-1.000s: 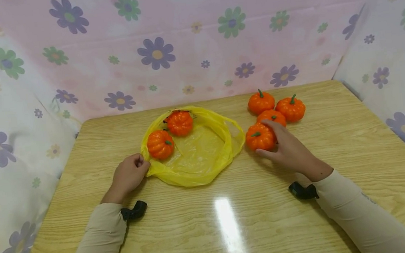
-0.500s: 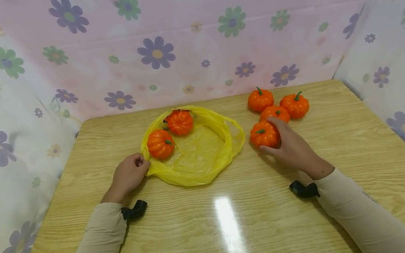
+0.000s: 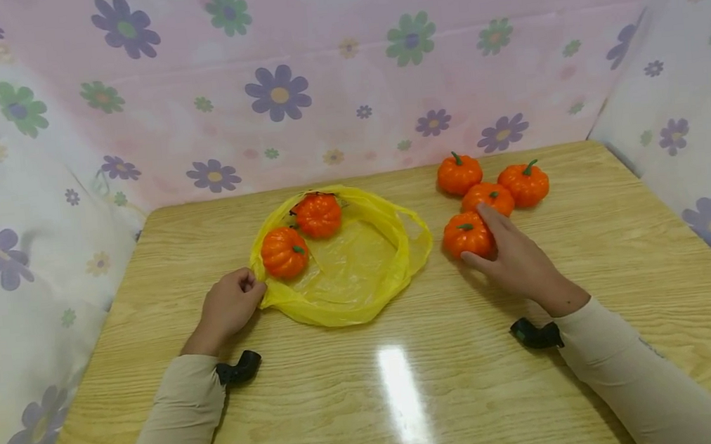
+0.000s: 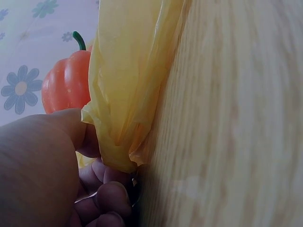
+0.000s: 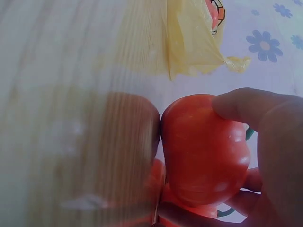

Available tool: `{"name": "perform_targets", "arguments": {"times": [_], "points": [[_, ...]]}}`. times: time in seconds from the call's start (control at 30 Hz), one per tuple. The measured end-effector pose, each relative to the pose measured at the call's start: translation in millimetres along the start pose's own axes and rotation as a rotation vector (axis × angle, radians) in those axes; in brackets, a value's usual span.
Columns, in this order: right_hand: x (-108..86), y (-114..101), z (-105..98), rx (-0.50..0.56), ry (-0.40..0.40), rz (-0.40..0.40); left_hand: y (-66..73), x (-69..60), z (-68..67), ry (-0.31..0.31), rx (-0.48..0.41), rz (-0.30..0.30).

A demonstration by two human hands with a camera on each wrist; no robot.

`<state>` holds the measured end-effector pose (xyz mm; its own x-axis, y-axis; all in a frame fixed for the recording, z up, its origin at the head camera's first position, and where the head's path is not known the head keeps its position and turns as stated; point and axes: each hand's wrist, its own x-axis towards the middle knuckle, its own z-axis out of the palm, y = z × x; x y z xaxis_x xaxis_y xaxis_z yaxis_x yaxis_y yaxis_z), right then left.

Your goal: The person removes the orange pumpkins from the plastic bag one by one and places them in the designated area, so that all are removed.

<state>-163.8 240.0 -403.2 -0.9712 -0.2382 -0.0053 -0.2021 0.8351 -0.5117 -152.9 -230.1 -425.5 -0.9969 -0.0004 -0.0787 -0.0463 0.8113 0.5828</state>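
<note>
A yellow plastic bag [image 3: 363, 306] lies spread with its mouth up, two small orange pumpkins inside: one at the left [image 3: 284, 253] and one at the back [image 3: 319, 217]. My left hand [image 3: 230, 307] pinches the bag's left rim between thumb and fingers; the left wrist view shows the gathered plastic [image 4: 118, 137] there. To the right of the bag, my right hand [image 3: 521, 264] grips a green-stemmed orange pumpkin [image 3: 466, 237], thumb at its near side and fingers round its right side. In the right wrist view this pumpkin [image 5: 203, 151] appears resting on the table.
Close behind the gripped pumpkin sit three more orange pumpkins: one in the middle [image 3: 487, 200], one at the back [image 3: 459, 174] and one at the right [image 3: 525, 184]. A bag handle loop [image 3: 420, 234] reaches towards them. Flowered cloth [image 3: 347, 124] borders the wooden table [image 3: 321, 408].
My right hand and its pumpkin have shifted slightly right and back. The middle and right pumpkins behind it have moved the same way. The left hand still holds the bag's rim.
</note>
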Motion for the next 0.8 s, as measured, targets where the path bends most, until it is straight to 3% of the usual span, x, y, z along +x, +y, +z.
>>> {"name": "perform_targets", "arguments": {"times": [0.27,0.37,0.53,0.67,0.8], "points": [[-0.1,1.6,-0.2,-0.027,0.000,0.000,0.6,0.5,0.6,-0.010,0.006,-0.005],[-0.4,-2.3,-3.6,-0.041,0.083,0.026,0.8,0.7,0.3,-0.007,0.012,-0.001],[1.5,-12.1,-7.6,0.008,0.293,0.056,0.3,0.7,-0.2,-0.016,0.013,-0.005],[9.4,-25.8,-2.0,0.074,0.439,-0.047,-1.1,1.2,0.9,-0.016,0.021,-0.004],[18.8,-45.5,6.3,0.109,0.529,-0.198,-1.5,1.7,2.0,-0.006,0.018,0.002]]}}
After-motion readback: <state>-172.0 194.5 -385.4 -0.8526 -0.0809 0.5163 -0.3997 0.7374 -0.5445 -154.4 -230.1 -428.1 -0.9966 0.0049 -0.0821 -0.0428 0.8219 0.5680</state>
